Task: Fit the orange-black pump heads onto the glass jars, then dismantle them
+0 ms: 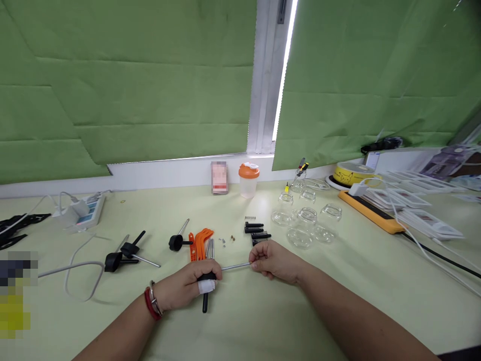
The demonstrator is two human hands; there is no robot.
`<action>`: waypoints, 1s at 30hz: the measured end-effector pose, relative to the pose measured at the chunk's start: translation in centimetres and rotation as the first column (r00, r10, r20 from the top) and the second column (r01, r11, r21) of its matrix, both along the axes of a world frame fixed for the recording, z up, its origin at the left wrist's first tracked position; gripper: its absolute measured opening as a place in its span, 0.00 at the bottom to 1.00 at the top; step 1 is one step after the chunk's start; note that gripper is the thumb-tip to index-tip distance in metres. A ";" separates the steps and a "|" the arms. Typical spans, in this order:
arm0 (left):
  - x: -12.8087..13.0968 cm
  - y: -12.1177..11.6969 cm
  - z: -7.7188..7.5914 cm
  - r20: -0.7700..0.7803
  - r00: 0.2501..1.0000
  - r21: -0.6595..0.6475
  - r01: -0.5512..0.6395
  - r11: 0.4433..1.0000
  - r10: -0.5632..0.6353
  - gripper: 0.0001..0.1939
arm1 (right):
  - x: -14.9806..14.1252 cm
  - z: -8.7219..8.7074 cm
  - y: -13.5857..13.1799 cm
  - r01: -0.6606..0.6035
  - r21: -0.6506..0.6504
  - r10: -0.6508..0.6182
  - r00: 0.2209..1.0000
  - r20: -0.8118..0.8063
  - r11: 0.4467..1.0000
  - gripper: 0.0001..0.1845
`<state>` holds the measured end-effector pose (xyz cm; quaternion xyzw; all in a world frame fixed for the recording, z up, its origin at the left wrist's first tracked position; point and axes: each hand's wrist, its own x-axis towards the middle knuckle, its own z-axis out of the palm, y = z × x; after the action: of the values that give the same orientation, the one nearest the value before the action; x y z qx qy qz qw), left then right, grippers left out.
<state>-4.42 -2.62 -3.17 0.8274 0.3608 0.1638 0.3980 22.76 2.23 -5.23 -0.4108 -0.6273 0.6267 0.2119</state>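
Observation:
My left hand (190, 283), with white tape on one finger, is closed round a black plastic piece (205, 303). A thin metal rod (236, 266) runs from it to the right. The fingertips of my right hand (276, 260) pinch the rod's far end; anything small between them is hidden. Just beyond my left hand lie orange curved strips (203, 241) and several metal rods (210, 248). Tiny metal bits (222, 241) and brass-coloured bits (232, 238) are scattered behind the rod. Past my right hand are black ribbed plastic parts (255, 228) and a small spring (250, 217).
More black cups with rods (113, 261) lie at left, near a looped white cable (84, 264) and a power strip (90, 213). Clear glass jars (307, 216) and an orange-black power strip (372, 211) occupy the right. An orange-lidded cup (248, 186) stands at the back.

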 end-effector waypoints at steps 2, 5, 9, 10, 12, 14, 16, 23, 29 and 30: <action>0.0 0.0 0.0 0.003 1.000 -0.002 -0.003 1.000 0.003 0.11 | 0.0 -0.1 0.0 -0.005 0.017 0.005 1.000 0.010 1.000 0.07; -0.1 -0.1 0.0 0.008 1.000 -0.012 -0.010 1.000 0.010 0.12 | 0.0 0.0 0.0 -0.023 0.084 0.019 0.999 0.045 0.996 0.06; -0.1 -0.1 -0.1 0.011 1.000 -0.022 -0.024 0.999 0.024 0.12 | 0.0 0.3 -0.1 -0.041 0.230 0.015 0.994 0.111 0.972 0.05; -0.1 -0.1 -0.1 0.013 1.000 -0.024 -0.028 0.999 0.028 0.12 | 0.0 0.4 -0.2 -0.038 0.276 0.003 0.992 0.127 0.960 0.05; -0.2 -0.1 -0.1 0.015 0.999 -0.027 -0.031 0.999 0.031 0.12 | 0.0 0.6 -0.3 -0.036 0.359 -0.023 0.987 0.160 0.933 0.04; -0.2 -0.1 -0.1 0.016 0.999 -0.025 -0.028 0.999 0.028 0.12 | 0.0 0.7 -0.4 -0.045 0.425 -0.039 0.981 0.188 0.904 0.04; -0.2 -0.1 -0.1 0.014 1.000 -0.020 -0.027 0.999 0.027 0.12 | 0.0 0.8 -0.5 -0.058 0.466 -0.043 0.978 0.204 0.883 0.04; -0.3 0.0 -0.2 0.015 0.999 -0.028 -0.029 0.999 0.029 0.12 | 0.1 0.5 -0.3 -0.090 0.451 0.000 0.981 0.196 0.888 0.05; -0.3 0.0 -0.2 0.013 1.000 -0.022 -0.016 1.000 0.016 0.11 | 0.0 0.8 -0.3 -0.123 0.496 0.015 0.976 0.216 0.859 0.10; -0.3 0.0 -0.2 0.010 1.000 -0.022 -0.014 1.000 0.014 0.11 | 0.0 0.8 -0.3 -0.125 0.486 0.016 0.975 0.221 0.865 0.10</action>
<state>-4.74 -2.66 -3.38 0.8195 0.3665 0.1669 0.4078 22.77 1.93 -4.42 -0.3829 -0.8009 0.4044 0.2200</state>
